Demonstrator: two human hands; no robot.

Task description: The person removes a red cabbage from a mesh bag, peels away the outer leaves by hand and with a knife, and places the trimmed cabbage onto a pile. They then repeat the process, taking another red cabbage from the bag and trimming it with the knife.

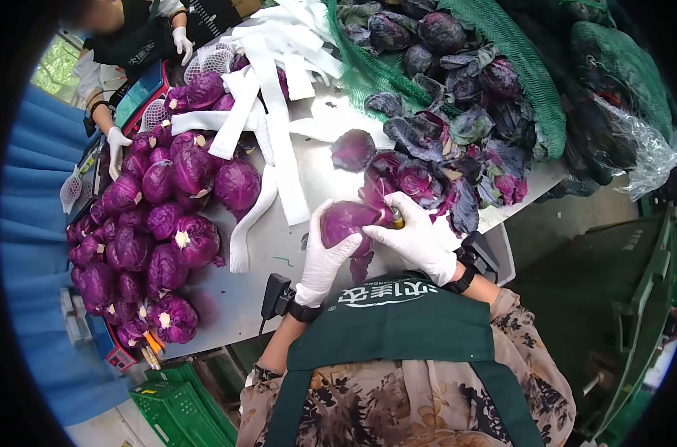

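My left hand (323,257), in a white glove, is wrapped round the left side of a purple cabbage (346,221) above the metal table. My right hand (419,240), gloved too, is closed on a small tool with a yellowish handle (399,223) at the cabbage's right side; its blade or tip is hidden. The right thumb rests against the cabbage. Just beyond the hands lie loose purple outer leaves (420,182), and one leaf (361,267) hangs or lies below the cabbage.
Trimmed purple cabbages (156,223) are heaped at the left. White foam net sleeves (275,119) lie across the back of the table (267,287). A green mesh sack (521,67) holds untrimmed cabbages. A co-worker's gloved hand (117,149) touches the heap. Green crates (178,406) stand lower left.
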